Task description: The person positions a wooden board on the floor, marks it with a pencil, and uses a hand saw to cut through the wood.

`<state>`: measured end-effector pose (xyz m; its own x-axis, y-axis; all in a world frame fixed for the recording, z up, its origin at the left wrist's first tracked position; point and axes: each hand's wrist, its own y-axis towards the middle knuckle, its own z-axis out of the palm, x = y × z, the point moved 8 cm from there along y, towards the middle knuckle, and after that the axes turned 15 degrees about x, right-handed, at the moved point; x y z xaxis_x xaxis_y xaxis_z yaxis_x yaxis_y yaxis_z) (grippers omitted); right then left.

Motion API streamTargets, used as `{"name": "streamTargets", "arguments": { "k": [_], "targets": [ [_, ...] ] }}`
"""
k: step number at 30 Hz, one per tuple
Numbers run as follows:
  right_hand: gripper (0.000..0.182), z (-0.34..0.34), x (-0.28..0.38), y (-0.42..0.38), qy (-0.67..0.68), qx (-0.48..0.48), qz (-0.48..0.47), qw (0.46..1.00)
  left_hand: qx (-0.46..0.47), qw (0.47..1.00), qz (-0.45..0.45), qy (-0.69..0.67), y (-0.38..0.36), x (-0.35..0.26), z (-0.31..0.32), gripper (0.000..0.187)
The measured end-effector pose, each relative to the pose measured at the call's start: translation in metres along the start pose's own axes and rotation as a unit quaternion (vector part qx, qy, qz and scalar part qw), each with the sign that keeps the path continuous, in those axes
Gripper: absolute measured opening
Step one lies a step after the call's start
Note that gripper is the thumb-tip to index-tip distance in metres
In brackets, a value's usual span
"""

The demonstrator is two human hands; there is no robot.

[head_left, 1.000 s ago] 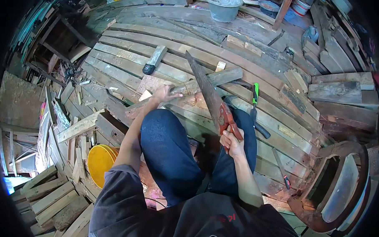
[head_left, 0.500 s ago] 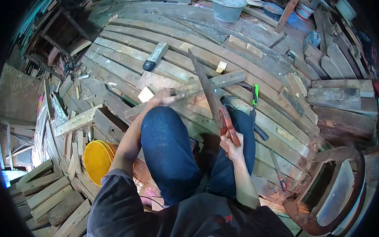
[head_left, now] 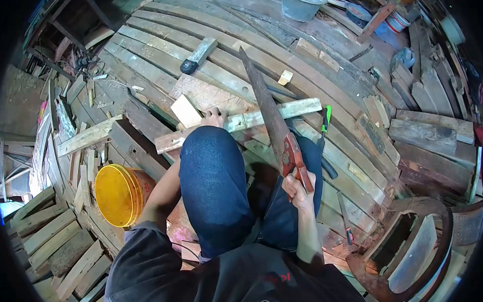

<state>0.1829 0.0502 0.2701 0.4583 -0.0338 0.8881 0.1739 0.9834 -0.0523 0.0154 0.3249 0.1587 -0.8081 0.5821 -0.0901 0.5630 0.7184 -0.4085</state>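
My right hand (head_left: 300,189) is closed round the red handle of a handsaw (head_left: 269,113), whose long dark blade points up and away. My left hand (head_left: 214,118) lies beyond my left knee, its fingers wrapped over a long pale wooden plank (head_left: 248,120). That plank runs slantwise past both knees, and the saw blade passes above it. Beside the left hand lies a small light wood block (head_left: 186,112). The saw's teeth and the plank do not clearly show whether they touch.
A yellow bucket (head_left: 118,194) stands at the left. A green-handled tool (head_left: 326,119) lies right of the knees, and a red-handled one (head_left: 345,218) farther right. Ahead is a black-ended wooden piece (head_left: 199,55). Cut timber (head_left: 63,240) lies at lower left.
The plank has turned a broader, paler face up and shifted slightly. My left hand has moved from a blurred hold to a steady grip. The whole view has shifted a little; the saw stays in my right hand.
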Motion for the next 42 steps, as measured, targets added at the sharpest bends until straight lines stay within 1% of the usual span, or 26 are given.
{"name": "streamTargets", "arguments": {
  "k": [1, 2, 4, 6, 7, 9, 10, 13, 14, 17, 21, 24, 27, 29, 30, 31, 33, 36, 39, 42],
  "targets": [
    [0.023, -0.001, 0.002, -0.001, -0.029, 0.009, 0.008, 1.0, 0.024, 0.999, 0.0, -0.037, -0.006, 0.0, -0.011, 0.078],
    [0.022, -0.001, 0.003, -0.001, -0.058, 0.019, 0.016, 0.998, 0.072, 0.994, 0.019, -0.084, -0.005, 0.001, -0.017, 0.073],
    [0.02, 0.002, 0.002, -0.005, -0.084, 0.005, 0.052, 0.995, 0.14, 0.969, 0.081, -0.188, -0.011, -0.002, -0.04, 0.07],
    [0.017, 0.006, -0.001, -0.006, -0.106, 0.005, 0.088, 0.99, 0.158, 0.964, 0.114, -0.179, -0.004, -0.004, -0.04, 0.069],
    [0.016, 0.012, 0.0, -0.006, -0.131, 0.004, 0.089, 0.987, 0.13, 0.974, 0.091, -0.161, -0.002, -0.001, -0.038, 0.069],
    [0.016, 0.019, -0.008, -0.01, -0.127, 0.002, 0.103, 0.987, 0.079, 0.988, 0.048, -0.121, -0.006, 0.0, -0.026, 0.069],
    [0.017, 0.025, -0.007, -0.011, -0.111, -0.005, 0.092, 0.99, 0.048, 0.995, 0.029, -0.086, -0.019, -0.007, -0.032, 0.07],
    [0.017, 0.026, -0.007, -0.017, -0.103, -0.007, 0.076, 0.992, 0.033, 0.999, 0.017, -0.034, -0.016, -0.013, -0.011, 0.074],
    [0.016, 0.025, -0.003, -0.018, -0.102, -0.01, 0.071, 0.992, 0.031, 0.999, -0.007, -0.015, -0.019, -0.018, -0.004, 0.082],
    [0.016, 0.022, 0.012, -0.02, -0.15, -0.015, 0.087, 0.985, -0.006, 1.0, -0.014, 0.011, -0.023, -0.017, 0.004, 0.083],
    [0.015, 0.02, 0.019, -0.023, -0.146, -0.036, 0.106, 0.983, -0.054, 0.997, -0.011, 0.051, -0.027, -0.023, 0.014, 0.085],
    [0.014, 0.022, 0.018, -0.029, -0.142, -0.031, 0.124, 0.982, -0.103, 0.994, 0.004, 0.029, -0.044, -0.03, 0.001, 0.086],
    [0.014, 0.02, 0.019, -0.039, -0.164, -0.02, 0.141, 0.976, -0.071, 0.997, 0.003, 0.034, -0.042, -0.03, -0.007, 0.089],
    [0.015, 0.019, 0.021, -0.045, -0.164, -0.016, 0.154, 0.974, 0.075, 0.997, 0.022, -0.007, -0.026, -0.025, -0.008, 0.089],
    [0.016, 0.019, 0.024, -0.048, -0.155, -0.018, 0.162, 0.974, 0.147, 0.988, 0.031, -0.029, -0.023, -0.024, -0.004, 0.09],
    [0.017, 0.018, 0.025, -0.051, -0.146, -0.02, 0.17, 0.974, 0.137, 0.99, 0.036, -0.015, -0.022, -0.026, -0.003, 0.089],
    [0.019, 0.016, 0.029, -0.057, -0.175, -0.017, 0.176, 0.969, 0.116, 0.992, 0.045, 0.011, -0.022, -0.033, -0.002, 0.088],
    [0.023, 0.008, 0.033, -0.068, -0.24, -0.02, 0.17, 0.956, 0.155, 0.987, 0.041, -0.013, -0.024, -0.033, -0.004, 0.081],
    [0.026, 0.011, 0.042, -0.074, -0.316, -0.01, 0.162, 0.935, 0.155, 0.988, 0.025, -0.011, -0.024, -0.032, 0.012, 0.073],
    [0.028, 0.019, 0.054, -0.071, -0.354, 0.019, 0.154, 0.922, 0.155, 0.987, 0.015, -0.039, -0.035, -0.037, -0.007, 0.066]
  ]
}}
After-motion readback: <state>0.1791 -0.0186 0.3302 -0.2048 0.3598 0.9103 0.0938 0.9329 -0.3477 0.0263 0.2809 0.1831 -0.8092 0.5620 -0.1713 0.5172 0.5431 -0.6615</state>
